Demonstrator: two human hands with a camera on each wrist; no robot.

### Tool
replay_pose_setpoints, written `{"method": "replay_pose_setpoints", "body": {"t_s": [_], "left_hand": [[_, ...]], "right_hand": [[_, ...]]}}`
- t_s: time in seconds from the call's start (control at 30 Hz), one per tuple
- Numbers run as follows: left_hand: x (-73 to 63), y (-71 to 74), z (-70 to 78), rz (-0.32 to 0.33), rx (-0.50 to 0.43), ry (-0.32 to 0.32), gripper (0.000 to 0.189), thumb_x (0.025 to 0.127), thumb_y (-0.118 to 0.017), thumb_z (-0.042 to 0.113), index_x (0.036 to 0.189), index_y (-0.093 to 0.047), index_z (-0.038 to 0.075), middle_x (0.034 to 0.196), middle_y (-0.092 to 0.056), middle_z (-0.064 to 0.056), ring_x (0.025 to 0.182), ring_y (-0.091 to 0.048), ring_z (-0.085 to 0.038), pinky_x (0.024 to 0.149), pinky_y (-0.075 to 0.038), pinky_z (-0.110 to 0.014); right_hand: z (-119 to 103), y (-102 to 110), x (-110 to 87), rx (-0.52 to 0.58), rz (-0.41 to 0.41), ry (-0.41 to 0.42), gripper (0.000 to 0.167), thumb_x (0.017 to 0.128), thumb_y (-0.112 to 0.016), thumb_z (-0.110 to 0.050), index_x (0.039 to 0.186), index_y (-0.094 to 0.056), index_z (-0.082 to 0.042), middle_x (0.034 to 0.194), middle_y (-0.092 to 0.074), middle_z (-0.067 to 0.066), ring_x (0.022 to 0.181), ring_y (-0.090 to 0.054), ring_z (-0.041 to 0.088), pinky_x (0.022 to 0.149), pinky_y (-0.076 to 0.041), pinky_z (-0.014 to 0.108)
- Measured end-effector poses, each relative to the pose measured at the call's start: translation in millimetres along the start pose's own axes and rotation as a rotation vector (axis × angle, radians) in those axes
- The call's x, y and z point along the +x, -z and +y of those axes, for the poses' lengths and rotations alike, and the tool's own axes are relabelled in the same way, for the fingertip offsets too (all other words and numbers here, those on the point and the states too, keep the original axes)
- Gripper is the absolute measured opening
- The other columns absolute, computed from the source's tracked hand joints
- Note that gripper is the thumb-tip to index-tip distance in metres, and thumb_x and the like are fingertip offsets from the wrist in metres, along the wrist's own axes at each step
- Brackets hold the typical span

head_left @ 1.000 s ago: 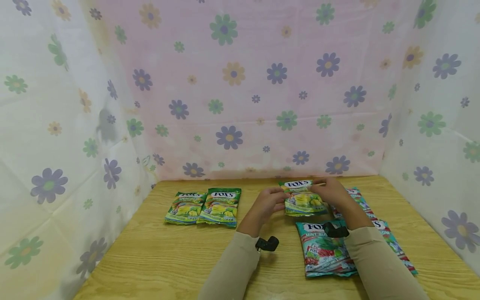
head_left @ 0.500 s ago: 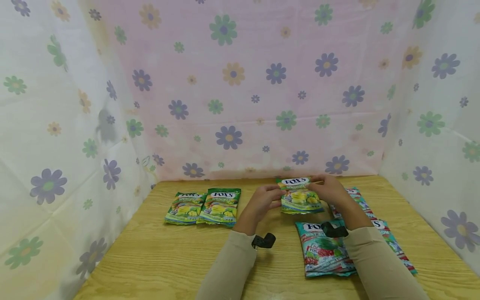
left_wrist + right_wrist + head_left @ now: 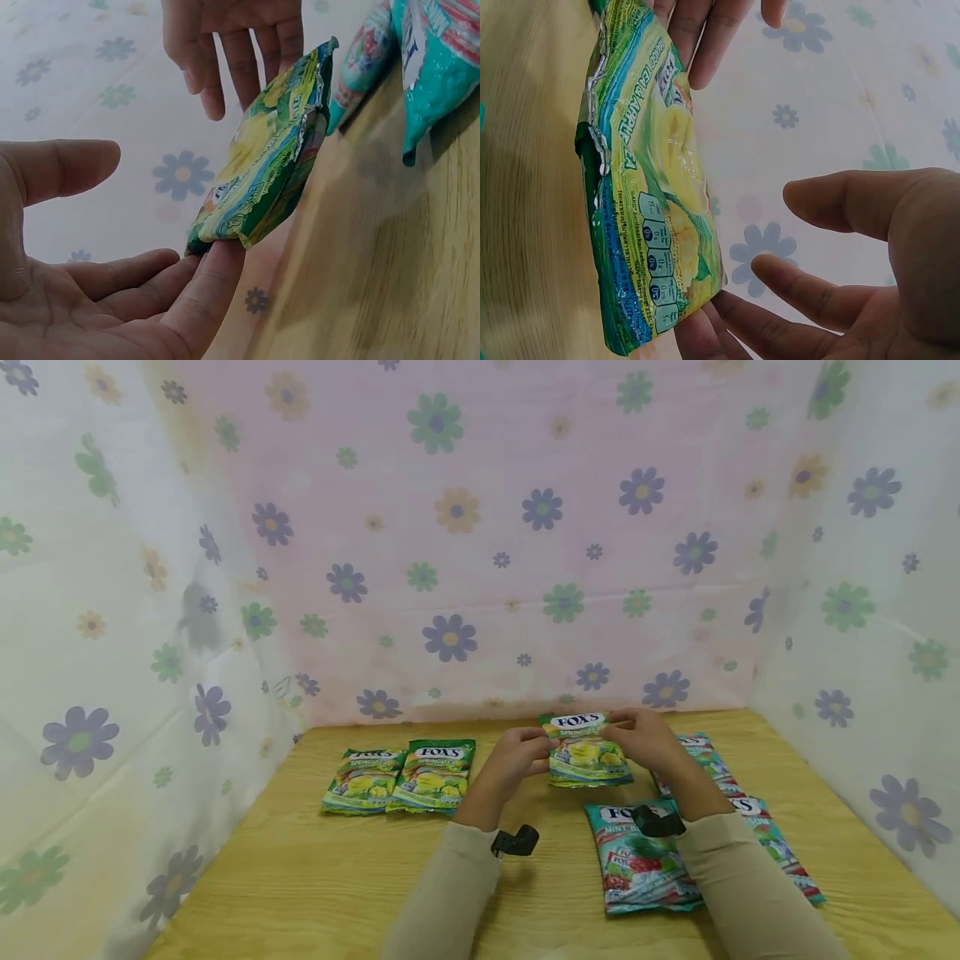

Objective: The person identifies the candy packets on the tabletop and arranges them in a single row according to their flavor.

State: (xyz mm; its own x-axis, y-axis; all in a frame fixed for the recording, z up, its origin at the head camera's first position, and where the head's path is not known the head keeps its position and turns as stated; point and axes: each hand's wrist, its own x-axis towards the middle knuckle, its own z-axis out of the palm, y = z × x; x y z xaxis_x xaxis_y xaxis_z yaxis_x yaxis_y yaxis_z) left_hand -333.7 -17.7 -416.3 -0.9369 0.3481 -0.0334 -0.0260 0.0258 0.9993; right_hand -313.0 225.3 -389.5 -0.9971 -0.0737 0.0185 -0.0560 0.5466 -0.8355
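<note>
A green and yellow FOX'S candy bag (image 3: 588, 760) is held up near the back of the table, its printed front facing me. My left hand (image 3: 510, 768) is at its left edge; in the left wrist view the left fingers (image 3: 214, 289) extend to the bag's side while the thumb stands apart. At the opposite side is my right hand (image 3: 648, 747). The right wrist view shows the right fingers (image 3: 772, 330) reaching under the bag's edge, thumb off it. Dark space and a shadow show between the bag's lower edge and the tabletop in the head view.
Two matching green bags (image 3: 432, 777) lie side by side on the left of the wooden table (image 3: 337, 885). Teal mint candy bags (image 3: 637, 864) lie at the right, partly under my right forearm; another teal bag (image 3: 705, 760) is behind them. Flowered cloth (image 3: 480, 568) encloses the back and sides.
The green bag and both hands have shifted slightly left. The bag's lower edge has risen a little. My head view has turned slightly, and the other bags have stayed in place.
</note>
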Motion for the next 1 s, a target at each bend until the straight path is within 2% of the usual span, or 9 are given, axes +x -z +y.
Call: {"method": "replay_pose_setpoints", "body": {"t_s": [0.2,0.43,0.57,0.7,0.83,1.0], "left_hand": [[-5.1,7.7,5.0,-0.015,0.039,-0.013,0.062,0.102,-0.069,0.025,0.153,-0.045,-0.003,0.153,-0.048,-0.02,0.135,-0.056,-0.035,0.109,-0.053,-0.047],[-12.4,18.3,8.6,-0.011,0.069,-0.03,0.061,0.102,-0.068,0.024,0.153,-0.045,-0.001,0.156,-0.045,-0.02,0.135,-0.057,-0.035,0.111,-0.05,-0.052],[-15.7,23.6,9.2,-0.012,0.068,-0.037,0.061,0.102,-0.067,0.022,0.153,-0.044,-0.003,0.156,-0.044,-0.021,0.135,-0.056,-0.036,0.11,-0.051,-0.051],[-20.2,30.0,10.5,-0.01,0.08,-0.042,0.06,0.104,-0.065,0.021,0.153,-0.043,-0.004,0.156,-0.044,-0.023,0.136,-0.055,-0.038,0.11,-0.051,-0.051],[-23.4,37.7,8.9,-0.005,0.081,-0.042,0.057,0.104,-0.063,0.02,0.153,-0.044,-0.002,0.155,-0.045,-0.021,0.137,-0.054,-0.037,0.11,-0.051,-0.051],[-26.1,46.5,6.3,0.012,0.082,-0.025,0.056,0.104,-0.064,0.022,0.153,-0.046,0.0,0.153,-0.048,-0.02,0.137,-0.055,-0.035,0.108,-0.053,-0.047]], "right_hand": [[-2.4,-7.6,-0.8,0.01,0.002,0.01,0.05,0.106,-0.06,-0.031,0.146,-0.052,-0.001,0.147,-0.053,0.029,0.125,-0.06,0.043,0.097,-0.057,0.052],[-9.2,-14.6,-2.0,0.042,-0.005,0.013,0.049,0.105,-0.061,-0.031,0.145,-0.054,-0.002,0.147,-0.054,0.027,0.13,-0.056,0.044,0.101,-0.054,0.055],[-9.7,-19.7,-1.3,0.039,0.006,0.02,0.048,0.104,-0.062,-0.031,0.144,-0.055,-0.003,0.144,-0.056,0.025,0.127,-0.059,0.042,0.098,-0.056,0.053],[-10.0,-23.8,-0.3,0.087,0.006,0.039,0.047,0.104,-0.062,-0.027,0.144,-0.054,-0.002,0.144,-0.056,0.026,0.126,-0.06,0.042,0.093,-0.061,0.048],[-12.0,-28.8,-0.3,0.14,-0.001,0.041,0.046,0.104,-0.062,-0.024,0.144,-0.054,-0.002,0.144,-0.056,0.026,0.126,-0.06,0.043,0.09,-0.063,0.047],[-11.6,-37.7,1.5,0.155,-0.005,0.038,0.047,0.104,-0.063,-0.024,0.145,-0.053,-0.003,0.145,-0.055,0.025,0.126,-0.061,0.041,0.09,-0.063,0.046]]}}
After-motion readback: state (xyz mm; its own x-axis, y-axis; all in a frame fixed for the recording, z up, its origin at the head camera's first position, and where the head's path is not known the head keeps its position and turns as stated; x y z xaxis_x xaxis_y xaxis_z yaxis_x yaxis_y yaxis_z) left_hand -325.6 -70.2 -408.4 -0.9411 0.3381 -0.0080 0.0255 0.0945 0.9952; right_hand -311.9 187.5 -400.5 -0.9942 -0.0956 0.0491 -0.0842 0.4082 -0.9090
